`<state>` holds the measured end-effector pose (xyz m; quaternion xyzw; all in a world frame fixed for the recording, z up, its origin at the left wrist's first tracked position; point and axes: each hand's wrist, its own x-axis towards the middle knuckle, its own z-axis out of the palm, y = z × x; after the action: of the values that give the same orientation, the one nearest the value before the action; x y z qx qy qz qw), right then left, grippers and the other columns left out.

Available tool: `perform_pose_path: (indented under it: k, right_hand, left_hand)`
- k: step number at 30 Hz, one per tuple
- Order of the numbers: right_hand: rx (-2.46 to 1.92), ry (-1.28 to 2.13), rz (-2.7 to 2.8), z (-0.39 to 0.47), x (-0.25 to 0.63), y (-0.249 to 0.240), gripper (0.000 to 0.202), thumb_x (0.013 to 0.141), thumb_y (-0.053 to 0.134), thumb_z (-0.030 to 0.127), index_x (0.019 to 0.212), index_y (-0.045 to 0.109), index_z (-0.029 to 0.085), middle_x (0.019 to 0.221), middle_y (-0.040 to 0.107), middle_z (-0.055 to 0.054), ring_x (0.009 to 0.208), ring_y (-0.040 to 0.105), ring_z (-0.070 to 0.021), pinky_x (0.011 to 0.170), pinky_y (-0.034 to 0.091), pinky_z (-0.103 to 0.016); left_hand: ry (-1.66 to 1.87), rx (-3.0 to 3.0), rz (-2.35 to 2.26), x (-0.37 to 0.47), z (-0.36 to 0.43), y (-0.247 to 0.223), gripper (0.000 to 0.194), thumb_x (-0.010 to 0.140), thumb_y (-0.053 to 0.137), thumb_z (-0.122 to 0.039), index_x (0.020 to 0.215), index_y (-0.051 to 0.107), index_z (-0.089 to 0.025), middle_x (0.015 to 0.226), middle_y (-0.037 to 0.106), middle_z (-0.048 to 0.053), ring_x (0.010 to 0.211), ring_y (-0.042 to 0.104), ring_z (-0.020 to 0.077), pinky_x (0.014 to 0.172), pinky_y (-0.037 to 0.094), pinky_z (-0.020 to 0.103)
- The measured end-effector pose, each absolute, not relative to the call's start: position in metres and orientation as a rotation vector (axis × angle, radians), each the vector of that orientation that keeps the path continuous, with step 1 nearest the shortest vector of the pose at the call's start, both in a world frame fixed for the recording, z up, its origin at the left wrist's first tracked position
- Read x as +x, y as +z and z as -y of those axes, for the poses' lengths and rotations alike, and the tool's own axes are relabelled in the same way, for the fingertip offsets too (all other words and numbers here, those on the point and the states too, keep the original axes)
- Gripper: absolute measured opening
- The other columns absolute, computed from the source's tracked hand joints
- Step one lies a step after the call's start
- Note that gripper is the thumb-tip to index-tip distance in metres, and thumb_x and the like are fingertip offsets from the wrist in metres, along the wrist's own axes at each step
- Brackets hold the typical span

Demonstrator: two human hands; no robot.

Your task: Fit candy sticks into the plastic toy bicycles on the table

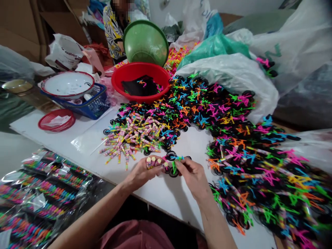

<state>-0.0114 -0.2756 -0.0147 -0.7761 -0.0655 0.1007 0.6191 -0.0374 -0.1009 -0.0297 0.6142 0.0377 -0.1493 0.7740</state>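
Note:
Several small printed tubes with pale caps (153,162) are gripped in my left hand (145,172), their capped ends sticking up from the fingers. My right hand (192,174) pinches a small toy bicycle (173,167) with green and blue parts and black wheels. Both hands meet close together above the white table, fingertips near the bicycle. Beyond my left hand lies a heap of the same tubes (138,135). Around it and to the right spreads a large pile of colourful toy bicycles (207,103), some with tubes among them.
A red basin (115,77) holds black material; a green colander (145,39) leans behind it. At left are a white enamel bowl (66,84), blue basket (102,102) and small red basket (43,126). Packed plastic bags (38,200) lie lower left. Another person (111,29) is across the table.

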Motion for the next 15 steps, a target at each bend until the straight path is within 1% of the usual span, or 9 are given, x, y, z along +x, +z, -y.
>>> perform_pose_path:
  k: [4, 7, 9, 12, 15]
  right_hand:
    - [-1.585, 0.531, 0.152, 0.280, -0.012, -0.014, 0.030, 0.076, 0.060, 0.046, 0.068, 0.058, 0.017, 0.054, 0.046, 0.004, 0.050, 0.039, -0.0090, 0.047, 0.034, -0.021]
    - [-1.475, 0.635, 0.139, 0.279, -0.015, -0.022, 0.031, 0.074, 0.061, 0.046, 0.068, 0.057, 0.017, 0.055, 0.049, 0.004, 0.049, 0.040, -0.0087, 0.048, 0.034, -0.021]
    - [-1.537, 0.571, 0.121, 0.273, -0.018, -0.031, 0.030, 0.074, 0.061, 0.045, 0.065, 0.056, 0.017, 0.052, 0.047, 0.004, 0.048, 0.038, -0.0087, 0.048, 0.032, -0.021]
    - [-1.778, 0.326, 0.058, 0.256, -0.021, -0.043, 0.029, 0.075, 0.059, 0.043, 0.061, 0.054, 0.018, 0.049, 0.042, 0.006, 0.047, 0.035, -0.0093, 0.046, 0.028, -0.022]
    - [-1.911, 0.246, 0.072, 0.255, -0.018, -0.038, 0.029, 0.077, 0.055, 0.042, 0.059, 0.053, 0.019, 0.049, 0.045, 0.005, 0.047, 0.039, -0.0107, 0.046, 0.029, -0.023]
  left_hand:
    - [-0.427, 1.240, -0.039, -0.042, 0.093, -0.030, 0.027, 0.070, 0.068, -0.038, 0.081, 0.057, -0.016, 0.068, 0.064, 0.003, 0.049, 0.043, 0.0068, 0.043, 0.025, 0.018]
    - [-0.460, 1.287, -0.017, -0.046, 0.091, -0.033, 0.025, 0.071, 0.067, -0.037, 0.078, 0.056, -0.016, 0.069, 0.065, 0.004, 0.049, 0.044, 0.0073, 0.044, 0.027, 0.018]
    - [-0.388, 1.422, -0.043, -0.048, 0.095, -0.038, 0.023, 0.071, 0.067, -0.036, 0.074, 0.057, -0.015, 0.064, 0.063, 0.003, 0.050, 0.045, 0.0078, 0.046, 0.031, 0.019]
    - [-0.151, 1.681, -0.144, -0.052, 0.108, -0.047, 0.021, 0.073, 0.065, -0.033, 0.067, 0.058, -0.014, 0.055, 0.055, -0.002, 0.050, 0.042, 0.0075, 0.049, 0.032, 0.019]
    - [-0.050, 1.719, -0.226, -0.053, 0.120, -0.052, 0.021, 0.075, 0.063, -0.033, 0.066, 0.058, -0.014, 0.052, 0.050, -0.003, 0.050, 0.040, 0.0075, 0.048, 0.032, 0.019]
